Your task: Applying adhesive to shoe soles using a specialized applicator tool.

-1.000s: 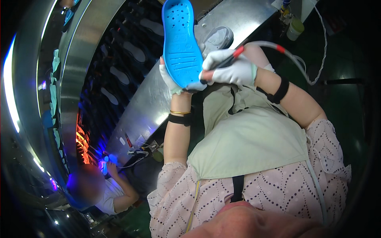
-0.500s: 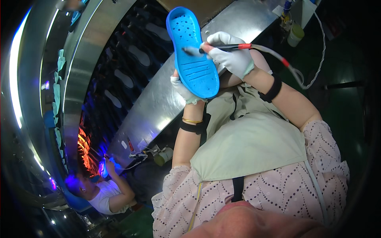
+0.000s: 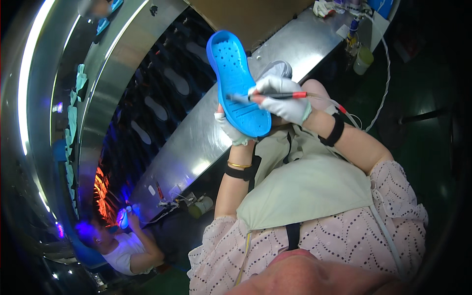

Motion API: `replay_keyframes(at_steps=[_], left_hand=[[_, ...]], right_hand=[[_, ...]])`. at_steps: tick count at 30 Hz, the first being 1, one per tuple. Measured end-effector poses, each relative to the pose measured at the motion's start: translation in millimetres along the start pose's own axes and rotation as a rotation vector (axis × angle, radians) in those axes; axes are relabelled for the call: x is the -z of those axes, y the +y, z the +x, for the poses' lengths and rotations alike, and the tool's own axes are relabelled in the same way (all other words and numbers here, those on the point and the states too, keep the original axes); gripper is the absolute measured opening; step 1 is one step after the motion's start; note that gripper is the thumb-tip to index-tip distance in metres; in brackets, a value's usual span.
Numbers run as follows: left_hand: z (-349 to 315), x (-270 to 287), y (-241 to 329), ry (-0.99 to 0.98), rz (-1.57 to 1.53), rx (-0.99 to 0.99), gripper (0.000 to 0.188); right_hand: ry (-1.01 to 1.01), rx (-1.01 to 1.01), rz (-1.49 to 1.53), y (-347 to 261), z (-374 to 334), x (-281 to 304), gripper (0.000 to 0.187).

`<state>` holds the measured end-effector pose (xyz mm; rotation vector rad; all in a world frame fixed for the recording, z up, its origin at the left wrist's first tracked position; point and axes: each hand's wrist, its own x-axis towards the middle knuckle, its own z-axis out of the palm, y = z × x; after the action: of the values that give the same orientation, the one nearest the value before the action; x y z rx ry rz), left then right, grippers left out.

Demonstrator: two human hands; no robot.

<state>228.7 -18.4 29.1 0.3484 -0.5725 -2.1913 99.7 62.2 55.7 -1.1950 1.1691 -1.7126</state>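
Observation:
A blue shoe sole [image 3: 240, 78] is held up and tilted, with small holes at its far end and grooves toward its near end. My left hand [image 3: 227, 129], in a white glove with bare fingertips, grips the sole's near left side from underneath; most of its fingers are hidden. A thin brush [image 3: 275, 97] with a dark handle and red band is pinched in my gloved right hand [image 3: 286, 105]. Its blurred bristles lie over the middle of the sole. Beyond the right hand, a pale grey shoe part [image 3: 279, 69] shows on the bench.
A metal bench [image 3: 184, 135] runs diagonally beside a dark conveyor carrying several soles [image 3: 176, 81]. From the brush, a thin hose [image 3: 387, 73] loops right near a pale container [image 3: 364, 60]. Another person [image 3: 128, 246] works at the lower left. A brown panel [image 3: 231, 17] stands at the far end.
The sole and both hands sit lower in the picture, as does much of the scene. The brush bristles have moved nearer the sole's grooves. The pale shoe part now shows beyond the right hand.

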Motion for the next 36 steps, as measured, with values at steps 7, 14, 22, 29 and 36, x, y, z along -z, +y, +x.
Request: replay_keyframes(at_steps=[7,14,22,29,36], left_hand=[[-17.2,10.2,15.6,-0.146,0.215,0.052,0.071],[-20.6,6.8,22.7,-0.084,0.305,0.049,0.069],[-13.3,3.0,18.8,0.02,0.312,-0.007,0.067],[-11.7,14.6,34.2,-0.161,0.423,-0.076,0.067],[-25.2,11.2,22.6,-0.202,0.222,0.086,0.075]], right_hand=[[0.0,0.005,0.085,-16.4,24.9,30.0,0.009],[-0.396,0.516,-0.622,-14.4,30.3,47.0,0.022],[-0.339,0.421,-0.406,-26.6,16.3,35.7,0.018],[-0.595,0.246,-0.342,-15.5,-2.2,44.5,0.022],[-0.292,-0.101,0.058,-21.4,42.5,46.0,0.019]])
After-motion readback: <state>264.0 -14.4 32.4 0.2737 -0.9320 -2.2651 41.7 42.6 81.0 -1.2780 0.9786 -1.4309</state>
